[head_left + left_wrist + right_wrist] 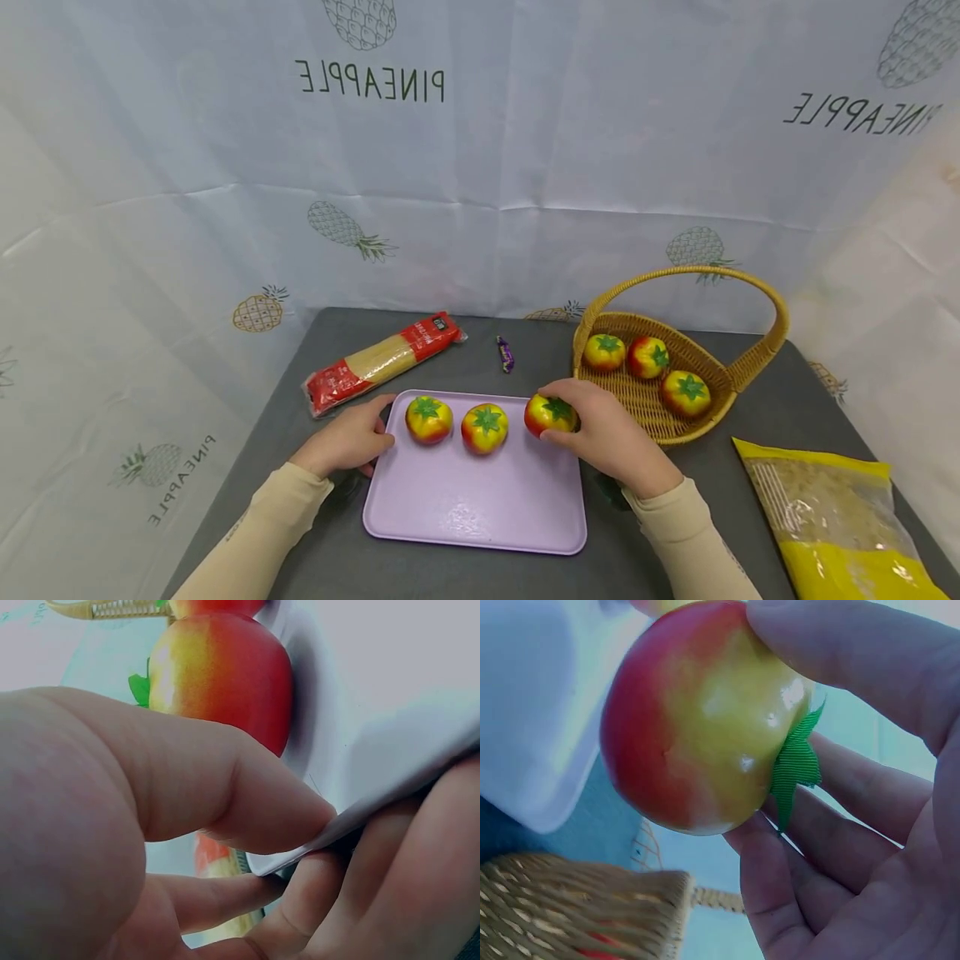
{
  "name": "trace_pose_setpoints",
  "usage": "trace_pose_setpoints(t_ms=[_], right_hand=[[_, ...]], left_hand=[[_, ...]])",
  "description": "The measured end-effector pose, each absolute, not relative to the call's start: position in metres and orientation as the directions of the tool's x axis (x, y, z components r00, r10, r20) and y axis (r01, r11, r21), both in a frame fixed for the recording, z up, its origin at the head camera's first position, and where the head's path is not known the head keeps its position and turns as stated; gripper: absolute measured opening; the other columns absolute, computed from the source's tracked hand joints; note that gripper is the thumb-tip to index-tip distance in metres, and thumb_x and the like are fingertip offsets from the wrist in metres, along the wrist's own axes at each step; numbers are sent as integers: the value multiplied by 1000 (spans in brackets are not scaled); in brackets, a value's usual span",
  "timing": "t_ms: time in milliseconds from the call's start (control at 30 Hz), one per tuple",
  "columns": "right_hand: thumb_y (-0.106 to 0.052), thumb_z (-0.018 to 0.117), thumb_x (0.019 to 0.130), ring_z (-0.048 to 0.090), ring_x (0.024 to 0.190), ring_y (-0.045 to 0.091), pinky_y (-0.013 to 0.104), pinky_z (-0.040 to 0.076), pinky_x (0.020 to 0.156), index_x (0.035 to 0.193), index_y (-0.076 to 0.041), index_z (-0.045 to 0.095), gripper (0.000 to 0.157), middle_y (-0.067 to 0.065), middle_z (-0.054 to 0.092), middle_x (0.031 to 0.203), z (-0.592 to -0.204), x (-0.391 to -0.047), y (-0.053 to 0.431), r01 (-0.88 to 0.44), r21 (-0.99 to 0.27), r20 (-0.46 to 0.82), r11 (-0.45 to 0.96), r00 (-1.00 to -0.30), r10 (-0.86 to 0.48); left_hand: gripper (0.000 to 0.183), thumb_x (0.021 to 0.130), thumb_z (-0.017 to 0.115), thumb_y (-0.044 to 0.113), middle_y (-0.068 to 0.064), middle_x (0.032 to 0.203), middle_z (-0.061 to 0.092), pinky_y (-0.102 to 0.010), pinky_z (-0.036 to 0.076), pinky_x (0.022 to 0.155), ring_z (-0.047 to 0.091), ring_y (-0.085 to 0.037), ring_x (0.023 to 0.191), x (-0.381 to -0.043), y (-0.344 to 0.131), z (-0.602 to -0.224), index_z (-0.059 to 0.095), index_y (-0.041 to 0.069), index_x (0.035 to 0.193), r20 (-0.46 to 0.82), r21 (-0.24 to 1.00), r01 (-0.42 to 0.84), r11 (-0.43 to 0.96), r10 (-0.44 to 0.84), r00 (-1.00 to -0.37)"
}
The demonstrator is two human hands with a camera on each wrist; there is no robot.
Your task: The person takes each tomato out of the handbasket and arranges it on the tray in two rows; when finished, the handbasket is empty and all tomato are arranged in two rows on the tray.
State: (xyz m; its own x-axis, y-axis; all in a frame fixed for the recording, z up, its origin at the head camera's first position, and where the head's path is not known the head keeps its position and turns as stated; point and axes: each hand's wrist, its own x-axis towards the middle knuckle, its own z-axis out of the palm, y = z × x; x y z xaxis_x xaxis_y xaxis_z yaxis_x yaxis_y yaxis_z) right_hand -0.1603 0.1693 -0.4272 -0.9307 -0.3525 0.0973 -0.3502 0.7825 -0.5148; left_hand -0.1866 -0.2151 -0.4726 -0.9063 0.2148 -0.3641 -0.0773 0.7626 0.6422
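My right hand [603,429] grips a red-and-yellow toy tomato [697,720] with a green fabric leaf top. It holds the tomato at the tray's upper right corner; whether the tomato touches the tray I cannot tell. At the left edge of the lilac tray [472,508], my left hand [348,437] pinches the rim, thumb [277,802] above and fingers below. Two more toy tomatoes, a left one [428,419] and a middle one [484,429], sit along the tray's far side. Several others, including one tomato [686,394], lie in the wicker basket [637,404].
The basket's tall handle [690,271] arches up at the back right. Behind the tray lie a red-ended pack of noodles [382,361] and a small purple wrapped candy [506,354]. A yellow clear-fronted bag [840,517] lies at the front right. A patterned curtain hangs behind the table.
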Motion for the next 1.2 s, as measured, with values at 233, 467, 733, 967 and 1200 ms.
trace_pose_setpoints(t_ms=[233,467,733,967,1200], right_hand=[[-22,92,85,69,123,27,52,59,109,131,-14,74,50,4,74,133,-443,-161,162,-365,-505,109,782,-926,-361],[-24,93,85,69,125,29,53,57,112,132,-12,74,52,6,74,134,-451,-160,157,-359,-488,89,795,-927,-364],[-25,93,85,69,126,30,53,57,112,135,-11,73,56,8,73,136,-453,-160,153,-333,-468,63,819,-937,-345],[-24,93,84,69,126,30,53,57,112,135,-11,73,55,8,73,136,-455,-159,152,-343,-461,74,819,-934,-349],[-24,93,85,69,125,30,53,57,112,135,-12,73,55,8,73,136,-455,-159,151,-337,-450,73,827,-937,-342]], left_hand=[[78,94,76,13,-13,99,64,-33,63,54,66,-24,65,-187,-214,-472,41,9,164,-364,639,-81,765,207,-908],[80,94,76,13,-12,98,65,-33,63,53,66,-24,64,-187,-215,-475,39,10,165,-361,642,-81,762,208,-909],[80,94,76,13,-12,98,65,-34,62,53,67,-24,63,-188,-214,-475,39,10,165,-360,644,-75,761,215,-908],[80,95,75,13,-12,96,64,-33,62,52,66,-24,62,-189,-214,-478,38,10,166,-362,630,-72,773,210,-908],[80,95,75,13,-12,96,64,-33,61,52,66,-24,61,-190,-214,-478,37,9,165,-356,634,-64,771,217,-909]])
